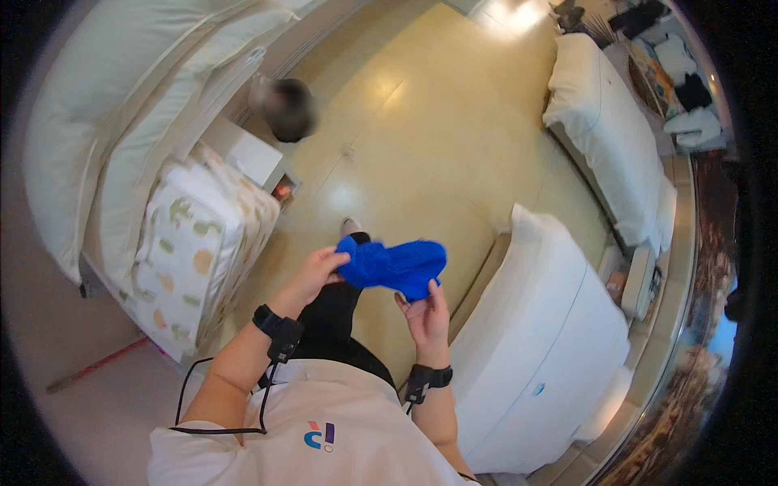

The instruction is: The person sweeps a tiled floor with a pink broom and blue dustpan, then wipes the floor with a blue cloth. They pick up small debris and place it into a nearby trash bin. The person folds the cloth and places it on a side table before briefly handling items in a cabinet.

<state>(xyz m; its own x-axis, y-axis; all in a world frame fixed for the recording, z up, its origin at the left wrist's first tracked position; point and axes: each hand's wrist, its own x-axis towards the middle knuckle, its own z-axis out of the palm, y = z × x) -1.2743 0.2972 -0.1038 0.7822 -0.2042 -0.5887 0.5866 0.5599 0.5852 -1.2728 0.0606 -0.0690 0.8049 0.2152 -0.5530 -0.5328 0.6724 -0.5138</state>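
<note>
A bright blue cloth (pixel 395 261), soft and crumpled, is stretched between my two hands in front of my body. My left hand (pixel 316 273) pinches its left end between thumb and fingers. At the lower right corner of the cloth, my right hand (pixel 425 313) grips the edge with its fingertips, palm turned up. The cloth hangs above the floor and hides part of my leg. Both wrists wear black straps with small box-shaped devices, and a black cable runs from the left one.
To my right stands a bed with a white cover (pixel 541 340); another white-covered bed (pixel 608 140) lies beyond it. On my left are patterned bedding (pixel 194 249), a large pale cushion (pixel 97 109) and a white cabinet (pixel 246 149). A blurred dark round object (pixel 289 112) rests near the wall on the tiled floor (pixel 425 140).
</note>
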